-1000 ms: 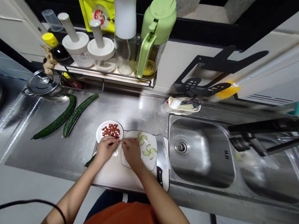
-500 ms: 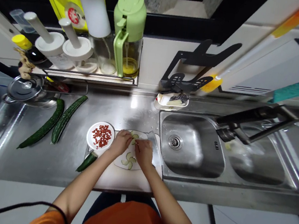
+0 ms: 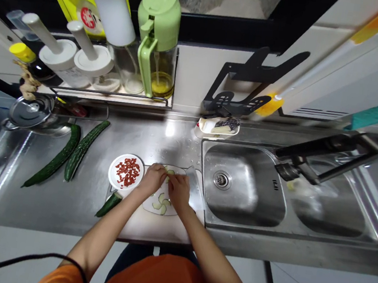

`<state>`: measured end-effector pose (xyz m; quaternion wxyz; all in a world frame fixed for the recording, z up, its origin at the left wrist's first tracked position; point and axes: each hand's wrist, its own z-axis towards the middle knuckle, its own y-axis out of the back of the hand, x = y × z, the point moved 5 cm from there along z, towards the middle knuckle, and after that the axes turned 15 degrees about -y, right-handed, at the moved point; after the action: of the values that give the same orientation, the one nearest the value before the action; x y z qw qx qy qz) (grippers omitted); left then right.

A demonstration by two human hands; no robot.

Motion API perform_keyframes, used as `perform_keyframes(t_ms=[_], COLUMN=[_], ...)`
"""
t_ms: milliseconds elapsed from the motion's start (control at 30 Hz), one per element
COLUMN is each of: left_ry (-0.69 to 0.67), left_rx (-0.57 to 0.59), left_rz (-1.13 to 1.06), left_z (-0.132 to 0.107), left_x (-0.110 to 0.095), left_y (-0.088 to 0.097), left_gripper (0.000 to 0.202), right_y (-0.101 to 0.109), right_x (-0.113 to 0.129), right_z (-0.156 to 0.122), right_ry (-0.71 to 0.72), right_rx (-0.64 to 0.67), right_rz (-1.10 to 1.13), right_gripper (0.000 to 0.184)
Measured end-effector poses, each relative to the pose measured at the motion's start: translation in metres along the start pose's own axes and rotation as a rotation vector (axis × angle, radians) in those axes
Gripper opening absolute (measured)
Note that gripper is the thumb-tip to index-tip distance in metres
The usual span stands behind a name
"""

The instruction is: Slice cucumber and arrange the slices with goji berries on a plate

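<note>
A white plate (image 3: 148,207) lies on the pale cutting board (image 3: 148,229). On its near half, several cucumber slices (image 3: 162,203) form a pinwheel. Over the plate's far half, my left hand (image 3: 153,177) and my right hand (image 3: 179,190) meet with bent fingers at another group of cucumber slices (image 3: 170,172). Both hands look closed in a pinch on cucumber there, though the fingers partly cover it. To the left stands a small white dish (image 3: 111,182) of chopped red pieces (image 3: 127,172). A cut cucumber piece (image 3: 109,204) lies just below that dish. A knife blade (image 3: 195,189) rests right of the plate.
Two whole cucumbers (image 3: 84,148) lie on the steel counter at left. A double sink (image 3: 246,187) with a black faucet (image 3: 323,162) is at right. Behind, a rack holds a green-topped oil bottle (image 3: 159,39) and seasoning jars (image 3: 94,65). A sponge holder (image 3: 217,129) sits behind the sink.
My right hand has shifted slightly up and left, closer to my left hand, covering more of the far slices. The view has moved slightly; the plate and dish stay put.
</note>
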<state>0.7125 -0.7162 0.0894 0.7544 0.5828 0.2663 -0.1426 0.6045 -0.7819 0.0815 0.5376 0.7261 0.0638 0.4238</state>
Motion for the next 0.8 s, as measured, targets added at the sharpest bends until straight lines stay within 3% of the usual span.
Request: perform_keyframes(t_ms=[800], left_ry=[0.049], left_rx=[-0.046], left_rz=[-0.017], left_z=[-0.014], left_x=[-0.001], left_y=[0.005], left_gripper=[0.017], right_y=[0.001], right_x=[0.000], right_z=[-0.001], right_ry=[0.007], right_rx=[-0.012], right_rz=[-0.009], right_gripper=[0.027])
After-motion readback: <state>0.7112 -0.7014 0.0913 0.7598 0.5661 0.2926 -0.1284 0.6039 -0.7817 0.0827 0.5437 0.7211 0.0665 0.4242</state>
